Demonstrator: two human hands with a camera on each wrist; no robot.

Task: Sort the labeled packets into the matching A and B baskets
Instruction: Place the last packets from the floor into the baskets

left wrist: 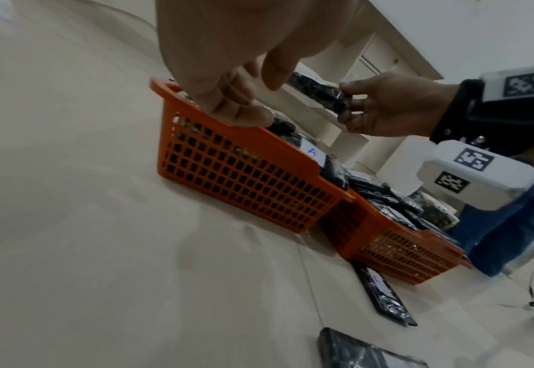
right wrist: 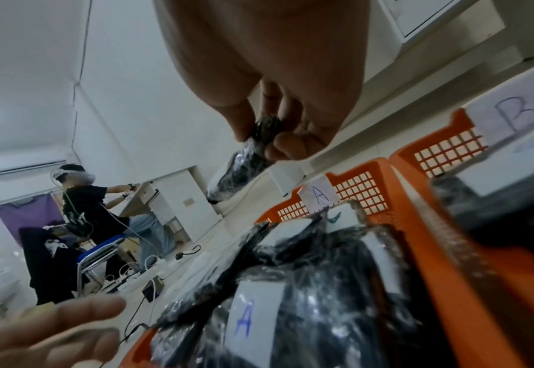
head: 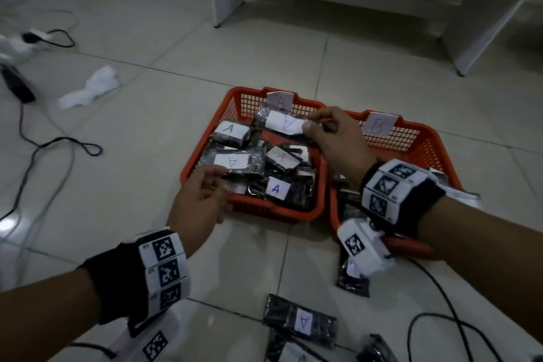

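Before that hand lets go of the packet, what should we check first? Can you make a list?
1. Packet's label reads A: ok, the held packet shows an A.
2. Packet is over the A basket: ok.
3. Right hand pinches the packet firmly: ok.
4. Left hand out of the drop spot: ok, it is at the near rim, holding nothing.
5. Room in the basket: ok, though many packets lie there.
6. B basket holds only B packets: cannot tell.
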